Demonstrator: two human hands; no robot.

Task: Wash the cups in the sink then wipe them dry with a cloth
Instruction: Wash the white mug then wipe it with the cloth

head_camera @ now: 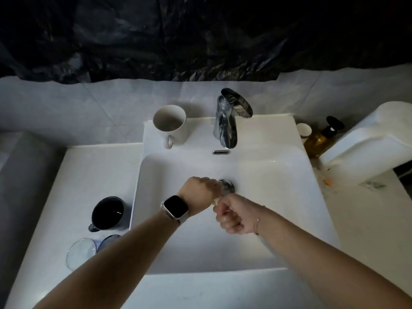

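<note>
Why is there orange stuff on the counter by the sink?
Small orange bits lie scattered on the counter right of the sink, like crumbs or a spill. What they are is unclear. Nothing else looks odd.

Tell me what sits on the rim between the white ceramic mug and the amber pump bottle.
In the head view, the chrome tap stands on the sink rim between the white ceramic mug and amber pump bottle; a small white cup sits just beside the bottle.
</note>
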